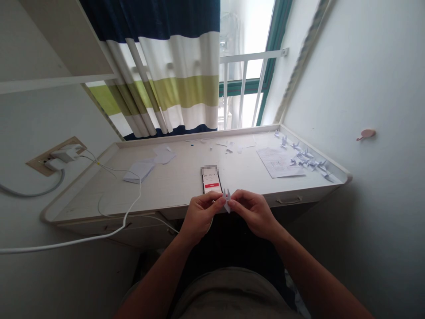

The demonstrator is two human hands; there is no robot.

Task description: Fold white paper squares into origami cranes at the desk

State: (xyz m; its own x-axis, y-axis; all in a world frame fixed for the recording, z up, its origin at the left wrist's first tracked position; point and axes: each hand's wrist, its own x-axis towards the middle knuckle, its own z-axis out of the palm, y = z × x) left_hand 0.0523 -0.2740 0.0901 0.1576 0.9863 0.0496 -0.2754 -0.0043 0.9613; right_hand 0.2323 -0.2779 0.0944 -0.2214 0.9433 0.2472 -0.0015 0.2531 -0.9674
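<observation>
A small folded white paper with two upright points is pinched between my two hands at the desk's front edge. My left hand closes thumb and fingers on its left side. From the other side, my right hand grips it the same way. Just behind my left hand lies a phone with a timer and a red button on its screen. Several folded paper pieces, shaped like small cranes, are gathered at the desk's right end. Beside them lies a sheet with writing.
Loose white papers lie on the left of the desk, and paper scraps at the back. A white cable runs from the wall charger across the left front edge. A curtain hangs behind.
</observation>
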